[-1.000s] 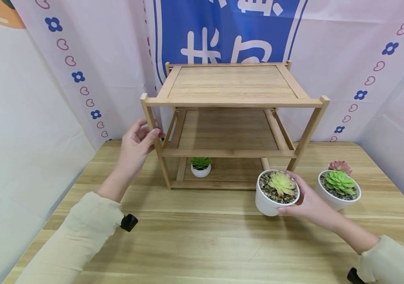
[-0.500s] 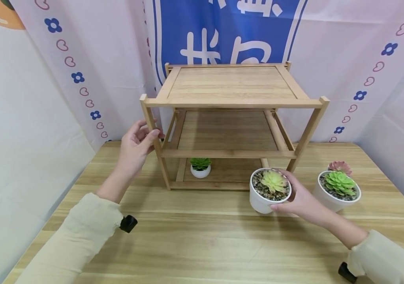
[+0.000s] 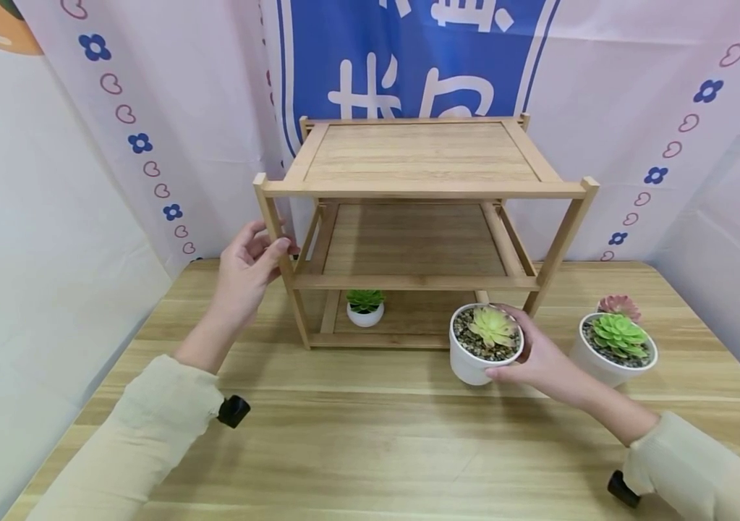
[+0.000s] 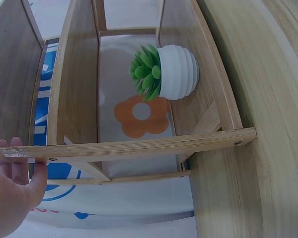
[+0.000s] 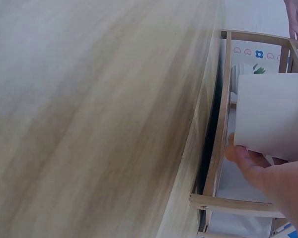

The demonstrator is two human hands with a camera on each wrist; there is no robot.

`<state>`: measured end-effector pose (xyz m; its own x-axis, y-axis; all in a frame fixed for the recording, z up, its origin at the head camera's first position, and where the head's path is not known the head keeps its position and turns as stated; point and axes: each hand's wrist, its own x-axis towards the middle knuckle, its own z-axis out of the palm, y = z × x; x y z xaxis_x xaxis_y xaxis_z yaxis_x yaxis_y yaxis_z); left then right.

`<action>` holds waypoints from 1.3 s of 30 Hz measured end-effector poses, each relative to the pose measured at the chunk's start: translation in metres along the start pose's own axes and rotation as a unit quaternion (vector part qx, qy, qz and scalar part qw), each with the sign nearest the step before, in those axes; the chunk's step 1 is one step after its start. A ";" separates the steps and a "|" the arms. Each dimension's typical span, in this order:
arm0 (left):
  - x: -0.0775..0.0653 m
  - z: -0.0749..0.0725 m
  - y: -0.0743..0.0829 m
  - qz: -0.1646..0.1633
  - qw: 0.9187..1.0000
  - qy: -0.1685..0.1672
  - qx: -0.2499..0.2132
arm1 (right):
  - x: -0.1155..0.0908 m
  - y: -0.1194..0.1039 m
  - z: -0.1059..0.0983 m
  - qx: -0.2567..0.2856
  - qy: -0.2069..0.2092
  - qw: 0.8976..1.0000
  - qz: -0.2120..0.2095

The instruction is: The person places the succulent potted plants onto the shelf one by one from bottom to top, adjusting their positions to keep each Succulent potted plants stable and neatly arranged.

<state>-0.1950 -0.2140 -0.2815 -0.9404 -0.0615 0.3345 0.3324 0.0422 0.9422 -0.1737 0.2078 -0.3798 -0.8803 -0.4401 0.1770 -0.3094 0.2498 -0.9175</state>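
Observation:
A three-tier wooden shelf (image 3: 418, 189) stands at the back of the table. My left hand (image 3: 242, 275) holds its left front post between thumb and fingers, as the left wrist view also shows. In my right hand (image 3: 545, 365) is a potted succulent (image 3: 471, 365), a pale green rosette with pebbles in a white pot, held from its right side. It is upright in front of the shelf's lower right part. The right wrist view shows the smooth white pot wall (image 5: 270, 114) in front of the shelf frame. A small green succulent in a ribbed white pot (image 4: 179, 72) sits on the bottom tier, left side.
To the right of the shelf, a bright green succulent in a white pot (image 3: 615, 351) stands on the table (image 3: 370, 441). Partly hidden behind it is a reddish succulent (image 3: 620, 307). A patterned white cloth with a blue panel (image 3: 402, 51) hangs behind the shelf.
My right hand has carried the pale green potted succulent leftward and slightly toward the shelf. The left hand keeps its place on the post.

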 end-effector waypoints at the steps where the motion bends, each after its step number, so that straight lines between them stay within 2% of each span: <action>1: 0.000 0.000 0.000 0.000 1.000 0.000 -0.002 | 0.001 0.000 0.000 -0.002 0.001 1.000 0.001; 18: -0.002 -0.001 0.001 -0.001 1.000 0.000 -0.003 | 0.014 0.003 0.007 -0.008 -0.008 1.000 -0.001; 31: 0.000 0.000 0.000 -0.004 1.000 -0.003 0.005 | 0.021 0.005 0.012 0.017 -0.011 1.000 0.018; 39: 0.000 0.000 0.001 -0.001 1.000 -0.004 0.000 | 0.026 0.006 0.013 -0.007 -0.002 1.000 0.024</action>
<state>-0.1948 -0.2136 -0.2805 -0.9416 -0.0527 0.3325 0.3305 0.0429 0.9428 -0.1940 0.1865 -0.3856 -0.8927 -0.4307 0.1322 -0.2723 0.2819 -0.9200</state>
